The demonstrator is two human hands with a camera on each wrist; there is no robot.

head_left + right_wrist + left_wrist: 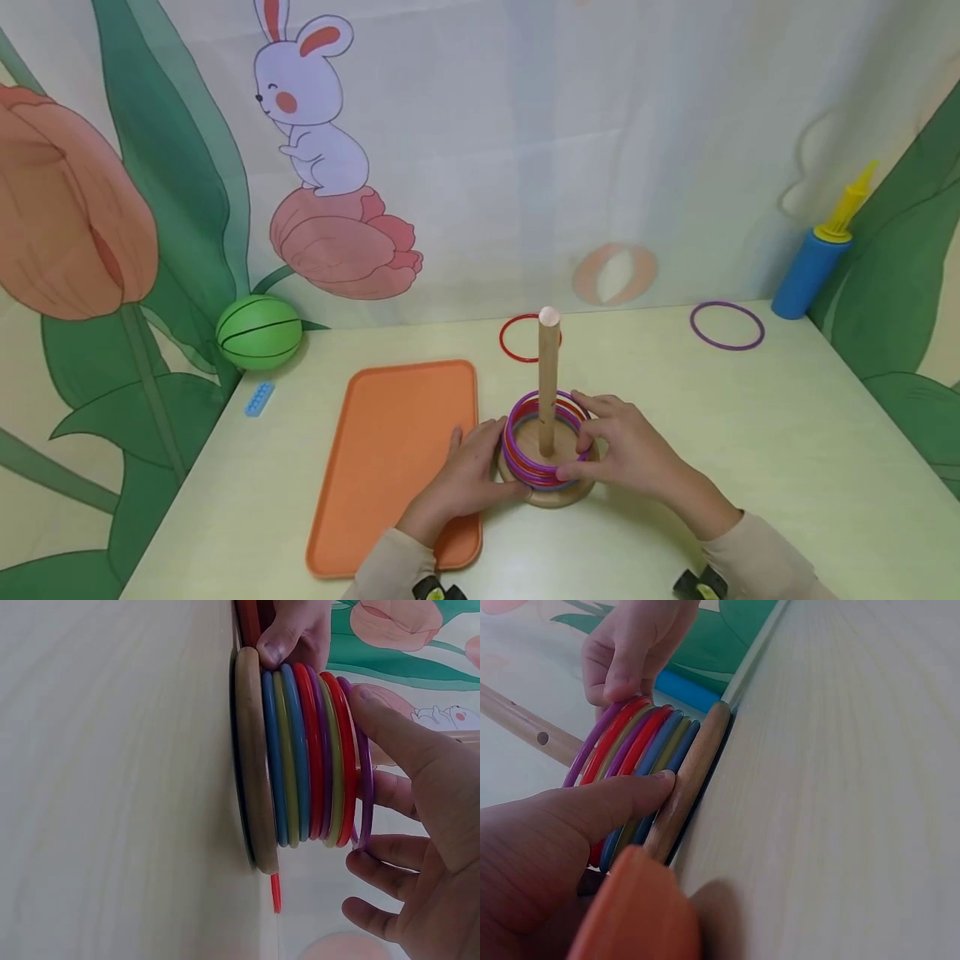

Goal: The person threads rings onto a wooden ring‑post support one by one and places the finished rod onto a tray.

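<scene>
A wooden peg stand with a round base [551,499] and an upright peg [548,375] stands in front of me. Several thin rings in blue, yellow-green, red and purple [304,757] are stacked round the peg. My right hand [633,442] pinches the topmost purple ring [366,795], which tilts slightly off the red ring below it at one side. At the stand's left side my left hand [472,475] holds the base, thumb at its front edge against the lower rings. The left fingertips are partly hidden behind the stack.
An orange tray [405,450] lies left of the stand, beneath part of my left hand. Behind the peg is a loose red ring [510,354]; a loose purple ring [727,347] lies far right near a blue-yellow pump [813,267]. A green ball [259,333] and blue block [259,399] sit far left.
</scene>
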